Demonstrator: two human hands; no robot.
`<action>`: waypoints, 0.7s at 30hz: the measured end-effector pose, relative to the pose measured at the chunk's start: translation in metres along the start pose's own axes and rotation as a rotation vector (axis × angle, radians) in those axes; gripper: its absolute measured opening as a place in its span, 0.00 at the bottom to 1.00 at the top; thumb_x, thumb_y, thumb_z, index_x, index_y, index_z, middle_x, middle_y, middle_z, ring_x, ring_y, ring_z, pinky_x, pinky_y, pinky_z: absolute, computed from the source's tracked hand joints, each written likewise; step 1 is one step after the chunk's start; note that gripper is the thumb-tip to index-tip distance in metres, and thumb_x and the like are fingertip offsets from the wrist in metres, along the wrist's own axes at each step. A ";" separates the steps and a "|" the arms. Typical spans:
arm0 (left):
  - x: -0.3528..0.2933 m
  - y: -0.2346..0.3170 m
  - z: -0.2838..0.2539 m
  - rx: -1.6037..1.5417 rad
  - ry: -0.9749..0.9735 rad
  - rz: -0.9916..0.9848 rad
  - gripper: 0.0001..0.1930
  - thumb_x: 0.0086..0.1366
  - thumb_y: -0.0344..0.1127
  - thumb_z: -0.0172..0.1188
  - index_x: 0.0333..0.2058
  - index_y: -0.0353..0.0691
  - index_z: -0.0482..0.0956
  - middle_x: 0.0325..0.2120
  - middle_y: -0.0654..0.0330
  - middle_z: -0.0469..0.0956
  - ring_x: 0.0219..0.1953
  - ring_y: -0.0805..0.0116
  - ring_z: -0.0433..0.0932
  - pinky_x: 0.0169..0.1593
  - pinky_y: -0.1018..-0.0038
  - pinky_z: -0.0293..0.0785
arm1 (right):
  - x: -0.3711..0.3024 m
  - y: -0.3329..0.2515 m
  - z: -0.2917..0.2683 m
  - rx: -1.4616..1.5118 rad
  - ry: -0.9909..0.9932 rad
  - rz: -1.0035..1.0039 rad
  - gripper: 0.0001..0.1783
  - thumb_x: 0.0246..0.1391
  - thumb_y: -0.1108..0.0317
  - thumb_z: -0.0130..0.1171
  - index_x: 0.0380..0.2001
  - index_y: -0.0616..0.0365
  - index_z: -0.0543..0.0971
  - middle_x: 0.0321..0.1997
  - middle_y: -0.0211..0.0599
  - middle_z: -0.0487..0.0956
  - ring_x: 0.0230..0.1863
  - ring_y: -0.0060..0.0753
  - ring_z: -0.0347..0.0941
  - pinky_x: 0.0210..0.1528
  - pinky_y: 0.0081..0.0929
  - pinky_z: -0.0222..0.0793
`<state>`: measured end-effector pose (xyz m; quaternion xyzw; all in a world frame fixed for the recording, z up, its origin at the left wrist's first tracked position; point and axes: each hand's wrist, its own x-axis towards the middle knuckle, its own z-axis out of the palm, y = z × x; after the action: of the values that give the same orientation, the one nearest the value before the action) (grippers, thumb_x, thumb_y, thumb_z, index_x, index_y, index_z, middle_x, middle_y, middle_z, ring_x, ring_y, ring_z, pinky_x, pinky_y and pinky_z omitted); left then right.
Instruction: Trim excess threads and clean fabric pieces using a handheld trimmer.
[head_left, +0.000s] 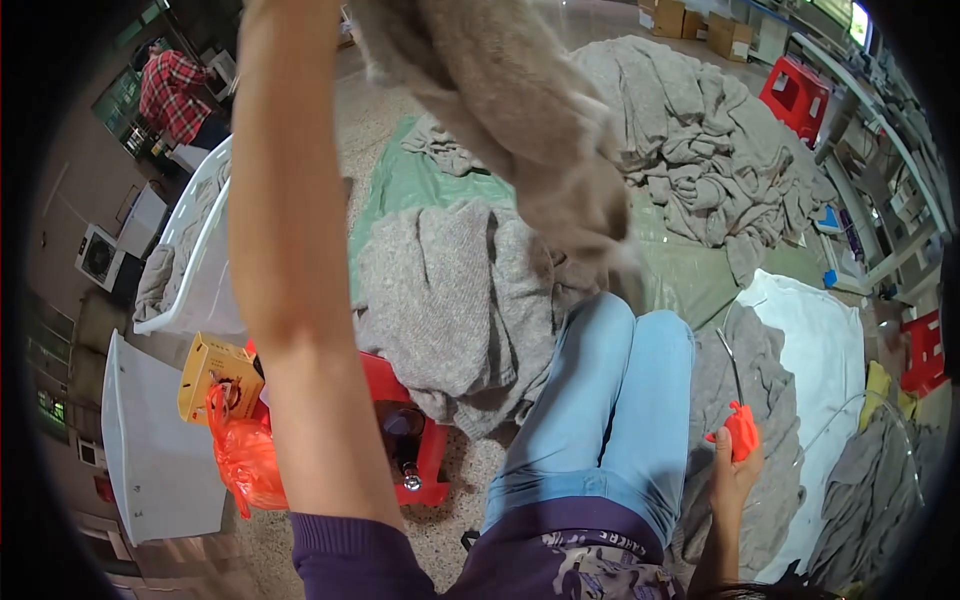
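The left hand is reaching up past the top of the frame, so its grip cannot be told; a grey knitted cloth [520, 110] is hanging down from there at upper centre. At lower right, the right hand [735, 470] is closing its grip around an orange-handled tool [741, 425]. Grey cloth heaps [700, 140] are lying on the floor beyond the knees.

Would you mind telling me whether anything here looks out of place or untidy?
Nothing looks damaged or spilled. The grey knit garments lie in loose heaps on the green sheet, not folded. The left hand lifts a grey garment overhead; the right hand grips an orange-handled tool.
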<state>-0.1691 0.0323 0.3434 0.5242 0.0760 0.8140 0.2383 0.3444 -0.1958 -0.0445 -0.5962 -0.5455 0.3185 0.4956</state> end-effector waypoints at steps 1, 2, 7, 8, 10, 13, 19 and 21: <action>-0.062 0.007 0.010 -0.039 0.002 -0.025 0.12 0.67 0.32 0.44 0.41 0.33 0.75 0.40 0.49 0.77 0.44 0.63 0.75 0.57 0.68 0.70 | 0.003 0.006 -0.001 -0.025 0.035 0.017 0.11 0.56 0.70 0.58 0.38 0.65 0.74 0.31 0.34 0.73 0.30 0.24 0.69 0.35 0.23 0.66; -0.117 0.022 0.031 0.041 0.088 -0.011 0.14 0.67 0.33 0.42 0.43 0.31 0.74 0.43 0.47 0.76 0.47 0.58 0.75 0.58 0.63 0.68 | 0.005 0.013 0.000 -0.105 0.024 -0.014 0.11 0.55 0.70 0.59 0.38 0.65 0.74 0.31 0.35 0.74 0.30 0.25 0.69 0.35 0.24 0.66; -0.346 0.041 0.054 0.509 0.218 -0.138 0.18 0.68 0.40 0.43 0.48 0.32 0.70 0.46 0.49 0.74 0.52 0.56 0.73 0.59 0.59 0.65 | 0.008 0.011 0.006 -0.179 -0.049 -0.090 0.11 0.53 0.70 0.60 0.37 0.64 0.74 0.29 0.38 0.74 0.29 0.28 0.71 0.34 0.26 0.67; -0.384 0.054 0.051 0.621 0.332 -0.289 0.14 0.67 0.39 0.47 0.44 0.34 0.70 0.40 0.54 0.75 0.47 0.61 0.75 0.54 0.63 0.69 | 0.008 0.009 0.008 -0.178 -0.069 -0.106 0.11 0.53 0.70 0.59 0.38 0.64 0.74 0.29 0.39 0.74 0.30 0.28 0.71 0.34 0.26 0.67; -0.469 0.049 0.033 0.849 0.440 -0.618 0.04 0.62 0.28 0.51 0.35 0.36 0.72 0.31 0.61 0.74 0.33 0.71 0.73 0.40 0.74 0.71 | 0.007 0.012 0.008 -0.207 -0.058 -0.095 0.11 0.54 0.69 0.59 0.38 0.64 0.74 0.29 0.39 0.74 0.30 0.29 0.71 0.34 0.26 0.67; -0.593 0.063 -0.005 1.378 -0.112 -1.175 0.14 0.59 0.35 0.57 0.43 0.38 0.72 0.30 0.53 0.76 0.34 0.56 0.77 0.38 0.65 0.72 | 0.009 0.009 0.005 -0.214 -0.073 -0.113 0.10 0.55 0.70 0.56 0.35 0.67 0.73 0.28 0.36 0.74 0.29 0.28 0.73 0.34 0.25 0.69; -0.547 0.039 -0.016 1.200 -0.488 -1.472 0.24 0.58 0.37 0.60 0.54 0.40 0.72 0.47 0.45 0.76 0.48 0.52 0.77 0.51 0.64 0.72 | 0.007 0.035 -0.006 -0.211 0.004 -0.065 0.11 0.56 0.68 0.57 0.36 0.66 0.73 0.29 0.36 0.73 0.30 0.26 0.72 0.34 0.24 0.68; -0.492 0.008 -0.041 1.563 -0.431 -0.848 0.23 0.60 0.37 0.60 0.53 0.35 0.72 0.52 0.43 0.72 0.56 0.48 0.70 0.58 0.61 0.66 | 0.005 0.035 -0.011 -0.247 0.018 -0.002 0.11 0.56 0.68 0.57 0.37 0.66 0.73 0.31 0.34 0.73 0.30 0.24 0.70 0.35 0.22 0.69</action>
<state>-0.0428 -0.1993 -0.0738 0.6050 0.7456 0.2595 0.1035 0.3676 -0.1907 -0.0727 -0.6551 -0.5766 0.2427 0.4236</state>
